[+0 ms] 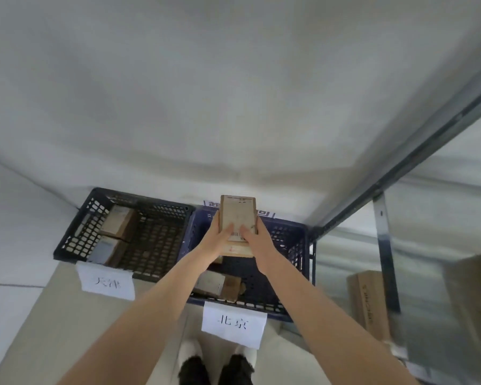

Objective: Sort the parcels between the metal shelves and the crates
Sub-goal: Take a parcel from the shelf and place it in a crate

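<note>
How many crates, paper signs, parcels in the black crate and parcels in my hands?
Crates: 2, the black crate and the blue crate.
Paper signs: 2, the left sign and the right sign.
Parcels in the black crate: 2, the far parcel and the near parcel.
Parcels in hand: 1, the held parcel, gripped by the left hand and right hand.
Total: 7.

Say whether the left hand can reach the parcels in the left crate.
Likely, once freed: the left hand grips the held parcel; the left crate is open-topped, its parcels uncovered.
</note>
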The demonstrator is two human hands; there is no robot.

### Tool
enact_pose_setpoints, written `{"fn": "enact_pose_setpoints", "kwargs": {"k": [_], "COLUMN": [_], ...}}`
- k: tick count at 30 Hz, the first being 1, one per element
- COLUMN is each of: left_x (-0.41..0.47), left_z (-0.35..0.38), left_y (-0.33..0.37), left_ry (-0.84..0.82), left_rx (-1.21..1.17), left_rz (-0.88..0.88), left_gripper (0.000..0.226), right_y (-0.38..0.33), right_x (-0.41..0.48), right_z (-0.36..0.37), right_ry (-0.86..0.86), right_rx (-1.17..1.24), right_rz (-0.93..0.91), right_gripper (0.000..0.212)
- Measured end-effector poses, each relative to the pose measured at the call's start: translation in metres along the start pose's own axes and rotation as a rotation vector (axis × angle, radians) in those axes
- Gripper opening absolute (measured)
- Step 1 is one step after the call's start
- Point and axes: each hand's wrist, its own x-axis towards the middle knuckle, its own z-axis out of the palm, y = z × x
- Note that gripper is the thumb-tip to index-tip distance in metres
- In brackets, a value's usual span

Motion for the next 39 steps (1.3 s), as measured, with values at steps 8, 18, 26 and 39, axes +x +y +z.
{"fn": "enact_pose_setpoints", "kwargs": {"k": [8,18,26,39], "left_x": [0.088,0.208,0.264,0.295], "left_z": [-0.007,-0.004,-0.001,-0.005], "left_y": [-0.109,-0.276,-0.339,-0.374], "left_ry": [-0.071,0.037,0.128,0.187], "left_rx": [0.064,0.290,0.415,0.512], "left_rz": [-0.149,-0.096,-0.081,-0.172], "left_gripper": [0.050,0.049,0.045,0.032], "right_y": [0.106,0.254,0.309,0.346], "right_x": [0.101,0.227,0.286,0.320], "right_z": [0.011,0.022,0.033,0.047], "right_ry": [0.096,0.180,0.220,0.227], "right_rx": [-0.105,-0.102,-0.039,-0.013], "right_rz": [0.209,0.281,0.211,0.242], "right_gripper": [0.066,0.064,0.050,0.045]}}
